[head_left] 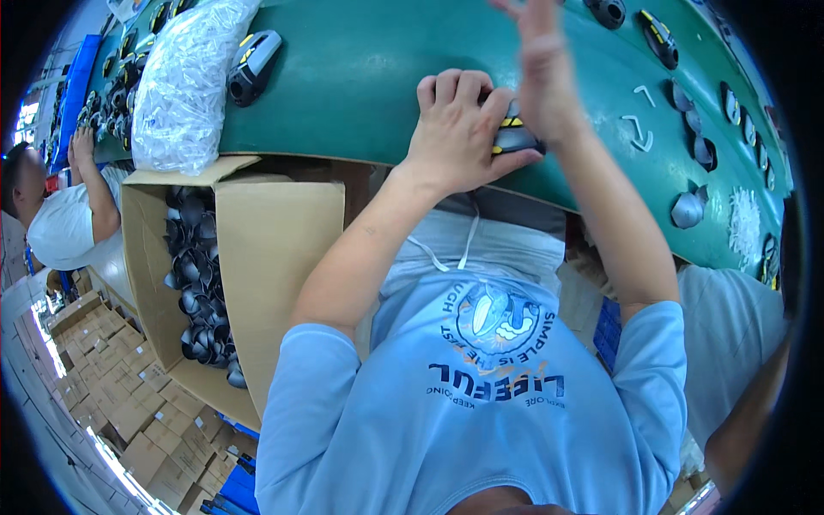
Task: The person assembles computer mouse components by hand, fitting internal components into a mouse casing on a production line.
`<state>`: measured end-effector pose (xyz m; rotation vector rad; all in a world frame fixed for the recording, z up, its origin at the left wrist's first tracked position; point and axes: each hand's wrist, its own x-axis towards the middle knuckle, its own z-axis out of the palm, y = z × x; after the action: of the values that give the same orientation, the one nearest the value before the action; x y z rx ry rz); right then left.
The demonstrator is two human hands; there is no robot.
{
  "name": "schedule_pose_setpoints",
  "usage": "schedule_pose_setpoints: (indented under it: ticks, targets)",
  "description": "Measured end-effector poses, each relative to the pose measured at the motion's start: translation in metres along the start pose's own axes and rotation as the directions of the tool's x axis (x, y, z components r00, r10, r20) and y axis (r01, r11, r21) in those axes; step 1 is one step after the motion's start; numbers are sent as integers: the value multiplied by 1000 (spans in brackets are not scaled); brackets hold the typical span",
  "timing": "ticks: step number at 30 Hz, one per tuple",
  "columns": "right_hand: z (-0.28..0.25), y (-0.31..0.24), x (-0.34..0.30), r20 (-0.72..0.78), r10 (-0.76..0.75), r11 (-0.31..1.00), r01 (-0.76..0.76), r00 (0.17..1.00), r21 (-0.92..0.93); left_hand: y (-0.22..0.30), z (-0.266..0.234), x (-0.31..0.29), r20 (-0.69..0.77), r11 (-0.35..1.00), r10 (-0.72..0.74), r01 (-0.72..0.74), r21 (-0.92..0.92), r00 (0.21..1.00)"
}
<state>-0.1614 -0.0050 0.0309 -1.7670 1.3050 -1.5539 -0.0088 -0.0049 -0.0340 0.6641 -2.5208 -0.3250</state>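
On the green tabletop (378, 77), my left hand (451, 129) is closed over a grey, black and yellow plastic housing (513, 137), hiding much of it. The thumb lies along its near side and the other fingers curl over the far side. Raised just right of the housing is my right hand (548, 73), blurred by motion. Its fingers look stretched out and partly leave the upper edge, and I see nothing in it. A similar grey and black housing (253, 69) lies farther left.
A clear plastic bag of parts (184, 94) lies at left, above an open cardboard box (279, 283) of dark curved shells (202, 275). Right are curved grey parts (689, 209), white strips (639, 133), small white pieces (743, 219) and several housings (659, 39). A co-worker (73, 206) sits left.
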Motion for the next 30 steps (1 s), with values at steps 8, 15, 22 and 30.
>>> schedule_pose_setpoints:
  ticks: [8, 15, 22, 30]
  targets:
    - [-64, -44, -20, -282, -71, 897, 185, 957, 400, -19, -17, 11, -87, 986, -109, 97, -134, 990]
    - [-62, -36, -113, -41, 228, 953, -214, 973, 215, -137, -16, 152, -341, 924, -335, 377, 63, 878]
    - [-108, -33, -167, -239, 329, 944, -311, 913, 111, -235, -36, 203, -231, 576, -741, 773, 266, 631]
    - [-179, -67, -165, -285, 295, 911, -358, 912, -206, -283, -97, 145, -64, 722, -672, 672, 161, 738]
